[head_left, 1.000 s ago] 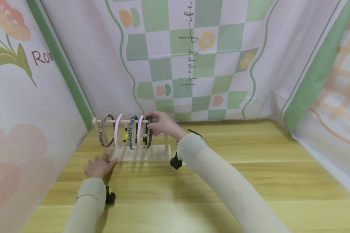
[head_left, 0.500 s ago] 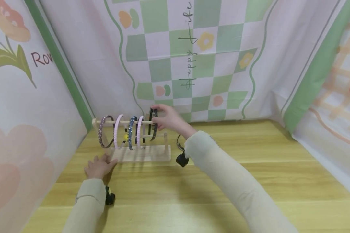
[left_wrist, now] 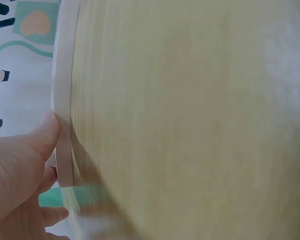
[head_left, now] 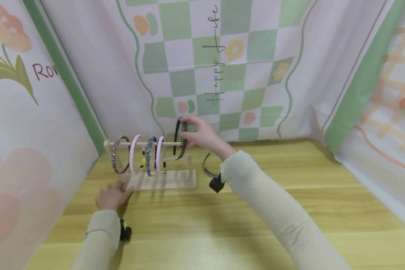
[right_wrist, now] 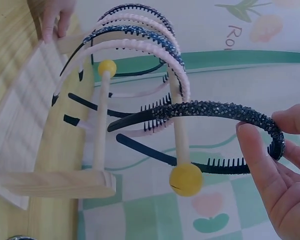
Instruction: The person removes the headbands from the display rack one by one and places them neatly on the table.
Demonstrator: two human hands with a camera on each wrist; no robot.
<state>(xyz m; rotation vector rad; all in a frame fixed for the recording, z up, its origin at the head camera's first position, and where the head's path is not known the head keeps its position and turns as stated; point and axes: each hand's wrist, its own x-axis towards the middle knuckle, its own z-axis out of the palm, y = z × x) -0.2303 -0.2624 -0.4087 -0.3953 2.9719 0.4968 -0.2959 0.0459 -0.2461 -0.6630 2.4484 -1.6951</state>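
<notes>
My right hand (head_left: 206, 137) pinches a black sparkly toothed headband (right_wrist: 210, 111) between thumb and fingers. The headband is tilted and spans the yellow-knobbed end of the upper rail (right_wrist: 181, 140) of a wooden headband stand (head_left: 175, 180); whether it touches the rail I cannot tell. Farther left on that rail hang a purplish glitter headband (head_left: 113, 157), a pink one (head_left: 131, 155), a blue glitter one (head_left: 148, 155) and another pink one (head_left: 158, 155). At the stand's front left corner, my left hand (head_left: 109, 197) holds the base (left_wrist: 63, 90), thumb against its edge.
Another dark toothed headband (head_left: 207, 171) lies on the wooden table (head_left: 256, 225) right of the stand, partly hidden by the right wrist camera (head_left: 217, 183). Patterned curtains (head_left: 175, 48) enclose the table's back and sides. A lower rail with a yellow knob (right_wrist: 107, 68) sits below the upper one.
My right hand has moved right and upward with the black headband, from beside the pink one to the rail's end. The left hand stays at the base; the view has shifted slightly.
</notes>
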